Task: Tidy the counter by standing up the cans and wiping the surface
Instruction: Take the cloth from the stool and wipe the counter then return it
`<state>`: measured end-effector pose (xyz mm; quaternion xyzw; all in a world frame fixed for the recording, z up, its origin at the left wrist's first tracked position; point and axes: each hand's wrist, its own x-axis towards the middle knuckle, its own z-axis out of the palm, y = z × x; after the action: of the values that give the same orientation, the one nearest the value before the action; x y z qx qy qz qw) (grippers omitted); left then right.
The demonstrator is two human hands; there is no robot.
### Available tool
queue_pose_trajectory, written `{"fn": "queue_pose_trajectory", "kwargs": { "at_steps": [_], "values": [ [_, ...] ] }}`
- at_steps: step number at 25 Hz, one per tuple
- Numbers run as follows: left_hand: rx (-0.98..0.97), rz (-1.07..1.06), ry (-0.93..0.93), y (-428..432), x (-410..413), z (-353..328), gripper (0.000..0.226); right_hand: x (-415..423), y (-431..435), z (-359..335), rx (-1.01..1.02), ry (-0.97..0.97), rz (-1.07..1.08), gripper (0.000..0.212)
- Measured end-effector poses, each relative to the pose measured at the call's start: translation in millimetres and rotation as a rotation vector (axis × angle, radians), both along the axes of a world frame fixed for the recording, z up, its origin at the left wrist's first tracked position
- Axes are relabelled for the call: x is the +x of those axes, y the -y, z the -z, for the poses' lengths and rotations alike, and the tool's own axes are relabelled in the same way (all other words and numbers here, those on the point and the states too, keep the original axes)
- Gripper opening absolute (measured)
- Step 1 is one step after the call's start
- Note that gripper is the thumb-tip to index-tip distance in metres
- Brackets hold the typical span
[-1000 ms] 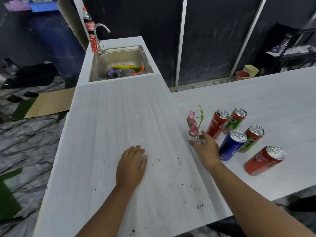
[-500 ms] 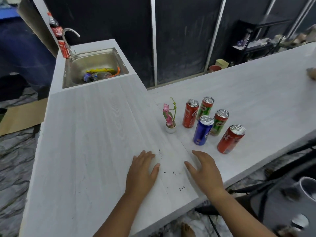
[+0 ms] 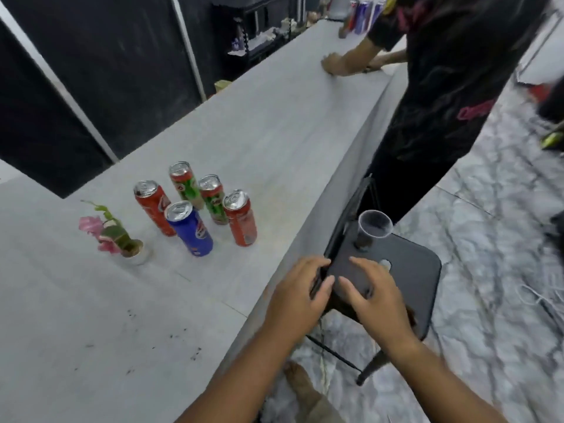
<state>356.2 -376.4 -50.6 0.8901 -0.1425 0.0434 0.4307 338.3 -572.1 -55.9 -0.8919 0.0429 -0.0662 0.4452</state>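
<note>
Both hands are off the counter (image 3: pixel 274 123) and out past its front edge, over a black chair (image 3: pixel 406 270) that stands beside it. The left hand (image 3: pixel 297 296) has its fingers spread and curled loosely over the chair's near corner, and the right hand (image 3: pixel 377 296) lies just beside it to the right, fingers splayed above the seat; neither is clenched and neither holds anything, though whether the fingertips actually press on the chair cannot be told. Just beyond the right hand's fingertips, a clear plastic cup (image 3: pixel 374 228) with something dark in the bottom stands on the seat. Up and to the left of the left hand, on the counter, five cans stand upright in a tight cluster: a blue can (image 3: pixel 189 228) nearest the front, a red can (image 3: pixel 154 207) behind it to the left, another red can (image 3: pixel 241 218) to the right, and two green-and-red cans (image 3: pixel 185 184) (image 3: pixel 213 198) at the back. Further left of the cans is a small potted pink flower (image 3: pixel 114 233). Dark crumbs (image 3: pixel 171 334) are scattered on the counter surface to the left of the left forearm. Farther along the counter, beyond the chair, another person in a black shirt (image 3: pixel 442 87) leans with a hand on the surface.
</note>
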Motion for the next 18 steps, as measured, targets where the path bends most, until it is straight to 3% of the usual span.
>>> {"fn": "queue_pose_trajectory", "kwargs": {
  "at_steps": [5, 12, 14, 18],
  "values": [
    [0.009, 0.252, -0.214, 97, 30, 39, 0.039, -19, 85, 50, 0.059, -0.127, 0.262, 0.048],
    [0.143, 0.278, -0.510, 145, 56, 113, 0.048, -29, 135, 125, 0.139, -0.499, 0.383, 0.074],
    [0.191, 0.306, -0.545, 152, 57, 126, 0.054, -31, 141, 138, 0.121, -0.545, 0.360, 0.069],
    [0.238, 0.310, -0.548, 161, 55, 146, 0.058, -31, 146, 147, 0.085, -0.466, 0.392, 0.033]
  ]
}}
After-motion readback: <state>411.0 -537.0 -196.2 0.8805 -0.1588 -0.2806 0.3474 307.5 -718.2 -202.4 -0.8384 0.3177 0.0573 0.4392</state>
